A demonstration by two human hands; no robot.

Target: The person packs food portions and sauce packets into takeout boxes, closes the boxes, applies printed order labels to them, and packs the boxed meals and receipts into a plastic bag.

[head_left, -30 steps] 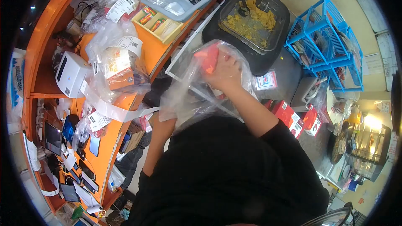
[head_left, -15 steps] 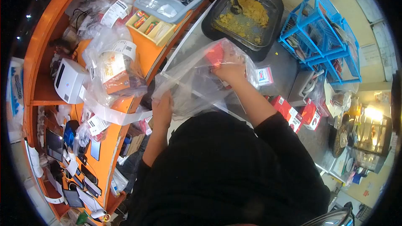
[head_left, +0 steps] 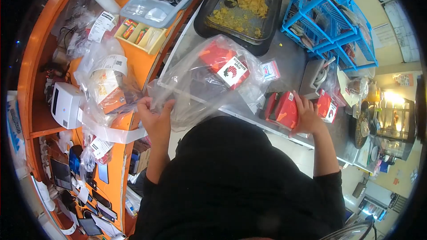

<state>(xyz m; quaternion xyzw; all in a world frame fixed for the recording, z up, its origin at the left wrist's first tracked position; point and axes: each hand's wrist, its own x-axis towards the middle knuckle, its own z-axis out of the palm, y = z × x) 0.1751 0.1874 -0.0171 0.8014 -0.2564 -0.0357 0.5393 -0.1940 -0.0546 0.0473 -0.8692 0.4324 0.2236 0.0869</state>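
A clear plastic bag point(head_left: 191, 80) lies over the edge of the grey counter, with a red box point(head_left: 231, 67) inside it that bears a white label. My left hand point(head_left: 155, 114) pinches the bag's open end at its left side. To the right, my right hand point(head_left: 307, 114) rests with spread fingers against another red box point(head_left: 284, 111). It touches that box's right side and top. A further red box point(head_left: 326, 106) stands just beyond my right hand.
A black tray point(head_left: 242, 9) of yellow food stands at the back, beside a blue rack point(head_left: 329, 22). On the orange counter point(head_left: 116, 169) are a wrapped package point(head_left: 106, 91), a white printer point(head_left: 66, 105), a cream divided box point(head_left: 140, 36) and several phones.
My right hand has come out of the bag and moved right to the red boxes. The box in the bag now shows its label. My left hand still holds the bag, slightly farther left.
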